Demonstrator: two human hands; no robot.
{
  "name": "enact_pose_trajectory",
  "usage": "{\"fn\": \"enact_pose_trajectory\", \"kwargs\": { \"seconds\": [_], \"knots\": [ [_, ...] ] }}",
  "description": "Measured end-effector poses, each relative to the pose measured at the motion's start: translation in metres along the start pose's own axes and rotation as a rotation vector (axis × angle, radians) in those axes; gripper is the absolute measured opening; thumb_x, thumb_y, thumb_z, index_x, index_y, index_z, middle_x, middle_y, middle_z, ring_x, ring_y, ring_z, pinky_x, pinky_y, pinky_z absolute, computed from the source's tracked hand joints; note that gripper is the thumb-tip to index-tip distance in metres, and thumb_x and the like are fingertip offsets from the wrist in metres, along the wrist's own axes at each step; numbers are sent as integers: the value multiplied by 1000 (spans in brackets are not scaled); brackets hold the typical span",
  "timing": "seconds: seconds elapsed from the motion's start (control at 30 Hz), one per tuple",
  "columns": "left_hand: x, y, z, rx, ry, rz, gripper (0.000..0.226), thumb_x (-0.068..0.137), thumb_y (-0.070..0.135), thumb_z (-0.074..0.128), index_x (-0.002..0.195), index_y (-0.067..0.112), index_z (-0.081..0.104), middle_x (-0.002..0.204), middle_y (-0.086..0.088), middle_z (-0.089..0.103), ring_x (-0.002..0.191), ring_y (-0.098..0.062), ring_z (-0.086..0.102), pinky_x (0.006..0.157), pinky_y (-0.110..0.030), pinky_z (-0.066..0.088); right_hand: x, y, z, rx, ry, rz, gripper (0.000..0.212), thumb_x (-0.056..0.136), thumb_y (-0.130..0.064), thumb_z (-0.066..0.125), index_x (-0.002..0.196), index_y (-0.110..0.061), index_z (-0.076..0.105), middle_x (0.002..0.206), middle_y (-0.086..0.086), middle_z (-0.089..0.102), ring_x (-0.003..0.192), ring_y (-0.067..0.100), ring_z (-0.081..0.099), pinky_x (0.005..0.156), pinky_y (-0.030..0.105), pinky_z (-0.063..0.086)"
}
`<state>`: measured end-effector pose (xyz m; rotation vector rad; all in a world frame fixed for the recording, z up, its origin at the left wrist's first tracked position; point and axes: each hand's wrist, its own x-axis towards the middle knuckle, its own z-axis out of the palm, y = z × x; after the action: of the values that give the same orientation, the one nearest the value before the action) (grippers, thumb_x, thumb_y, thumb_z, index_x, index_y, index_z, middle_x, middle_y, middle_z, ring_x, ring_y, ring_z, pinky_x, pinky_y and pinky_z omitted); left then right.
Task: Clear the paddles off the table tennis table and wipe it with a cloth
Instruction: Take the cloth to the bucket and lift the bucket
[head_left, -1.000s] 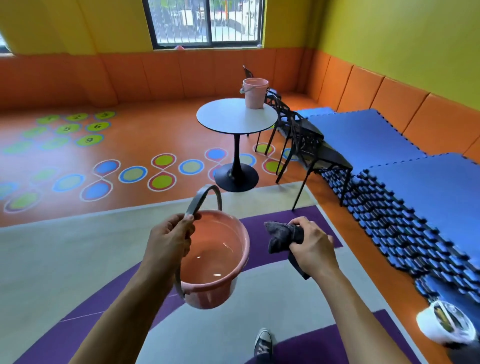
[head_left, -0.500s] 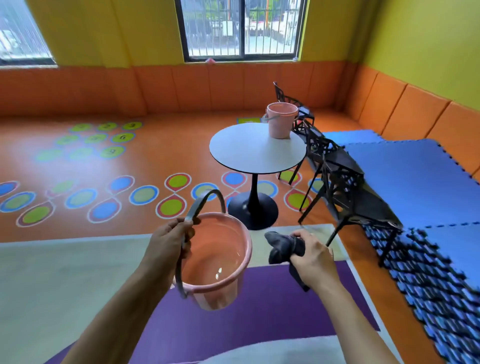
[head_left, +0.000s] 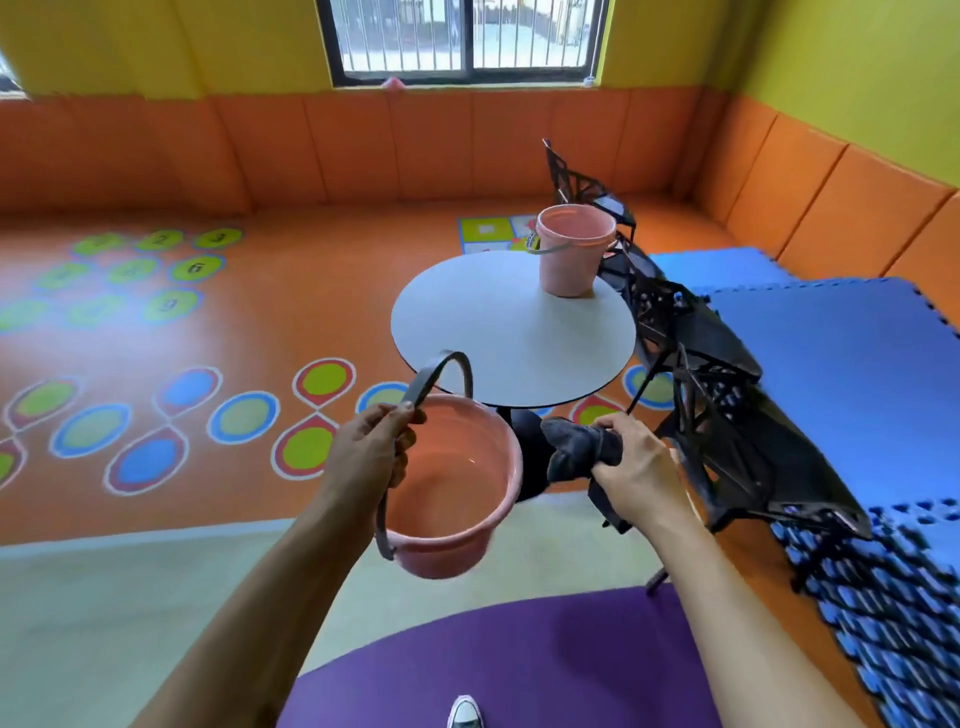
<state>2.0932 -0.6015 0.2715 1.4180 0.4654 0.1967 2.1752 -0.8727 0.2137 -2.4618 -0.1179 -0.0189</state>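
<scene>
Left hand (head_left: 369, 452): fingers closed on left rim of round pink plastic bucket (head_left: 441, 561), at root of grey strap handle (head_left: 441, 374); handle arc standing up unused. Probably gripped at rim rather than by handle to stop swing. Shallow water inside, going by the glint, hence held level, out front, clear of body.

Right hand (head_left: 634, 467): just right of bucket, fist clenched round bunched dark grey cloth (head_left: 576, 447), one end poking toward bucket, tail hanging under wrist. Held beside the rim, not in it. Handy for a dunk or wring, or simply carried.

Below both hands: purple and beige floor mat (head_left: 519, 649), toe of sneaker (head_left: 464, 712) at bottom edge.

Just ahead of hands: round white pedestal table (head_left: 498, 332), black base (head_left: 530, 441) visible between bucket and cloth. On far side of its top: second pink bucket (head_left: 569, 260), upright. Likely drop-off spot for the carried one; bare top on near side.

Right of right hand: black lattice chairs (head_left: 727, 415) jammed against table edge, closest one near right forearm. Snag risk for elbow and cloth tail. Beyond them, blue interlocking foam mats (head_left: 831, 338).

Left of left hand, further out: orange floor with painted coloured circles (head_left: 239, 415). Far back: orange padded wall (head_left: 156, 156), barred window (head_left: 462, 36).

Table tennis table and paddles: nowhere in shot. No wiping possible from here.
</scene>
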Motion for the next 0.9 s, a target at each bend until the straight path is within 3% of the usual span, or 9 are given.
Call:
{"fn": "enact_pose_trajectory", "kwargs": {
  "seconds": [0.23, 0.37, 0.63, 0.9],
  "knots": [
    [147, 41, 28, -10, 3, 69, 21, 104, 20, 52, 92, 8, 64, 61, 3, 42, 48, -9, 31, 44, -18, 27, 140, -18, 30, -74, -63, 23, 46, 80, -14, 69, 125, -24, 61, 119, 6, 66, 115, 31, 60, 99, 40, 37],
    [237, 51, 50, -14, -10, 92, 20, 105, 20, 50, 98, 7, 62, 61, 4, 41, 47, -8, 30, 42, -17, 26, 233, -23, 56, -80, -109, 23, 43, 79, -20, 69, 120, -26, 59, 114, 6, 66, 111, 32, 60, 101, 43, 39],
    [399, 38, 94, -23, 60, 69, 24, 105, 21, 50, 89, 15, 67, 59, 9, 47, 50, -5, 34, 45, -14, 30, 411, -8, 122, -94, -183, 43, 36, 77, -21, 66, 112, -29, 57, 105, 0, 63, 100, 28, 60, 85, 37, 30],
    [528, 12, 126, 26, 95, 67, 21, 105, 22, 51, 92, 16, 67, 62, 11, 50, 52, -3, 39, 49, -14, 33, 552, 12, 189, -295, -218, 45, 35, 78, -15, 63, 111, -23, 57, 107, 2, 60, 104, 30, 55, 87, 39, 31]
  ]
}}
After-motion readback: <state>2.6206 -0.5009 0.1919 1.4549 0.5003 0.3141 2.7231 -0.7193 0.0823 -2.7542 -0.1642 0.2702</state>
